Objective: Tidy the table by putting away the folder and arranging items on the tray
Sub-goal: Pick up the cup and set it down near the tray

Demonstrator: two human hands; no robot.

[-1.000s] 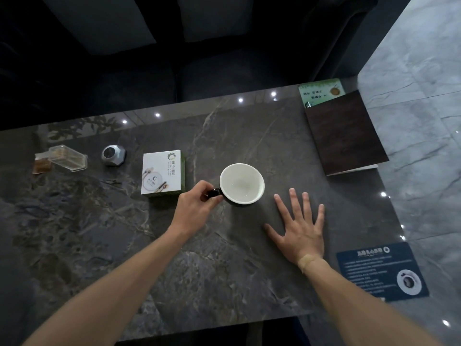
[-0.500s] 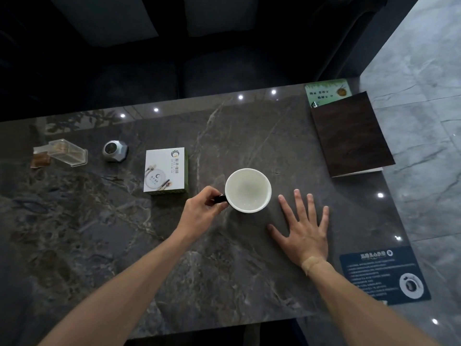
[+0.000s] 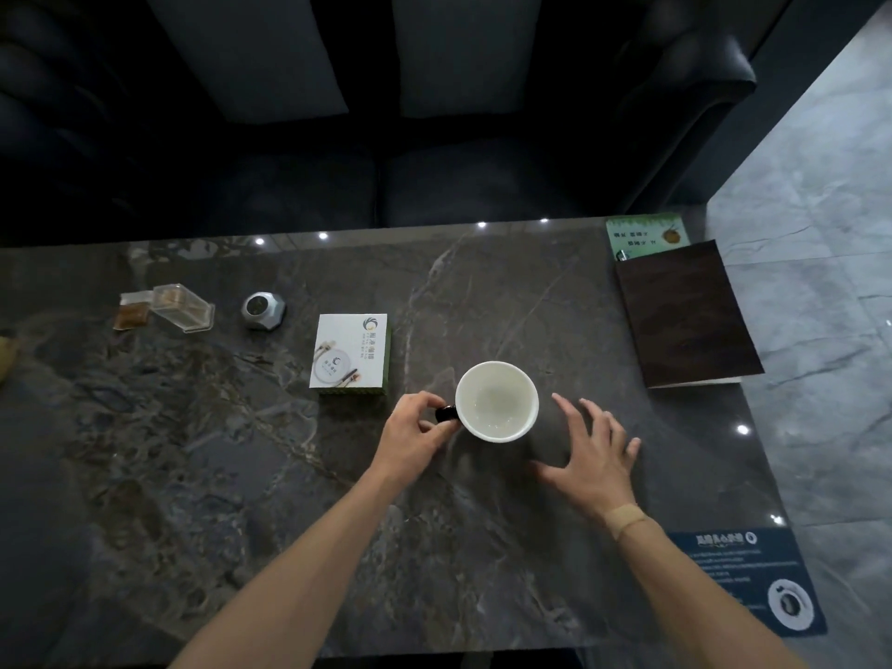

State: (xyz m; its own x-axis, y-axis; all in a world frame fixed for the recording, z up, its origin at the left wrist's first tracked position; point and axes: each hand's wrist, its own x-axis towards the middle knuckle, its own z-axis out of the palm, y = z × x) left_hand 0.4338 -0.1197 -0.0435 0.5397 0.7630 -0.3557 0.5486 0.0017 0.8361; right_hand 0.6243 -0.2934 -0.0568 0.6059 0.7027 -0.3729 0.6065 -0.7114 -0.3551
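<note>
Folder [image 3: 688, 313], dark wood-grain, lies flat at the desk [image 3: 193, 451] edge, well beyond & right of the right hand [image 3: 596, 458]. Left hand [image 3: 415, 439] pinches the dark handle of a white cup [image 3: 497, 400]. Right hand is relaxed, fingers spread, just beside the cup. White box [image 3: 351, 352] sits just beyond the left hand.

One head-worn camera looks steeply down, close over the table [image 3: 193, 475]; sofa [image 3: 434, 137] beyond.
</note>
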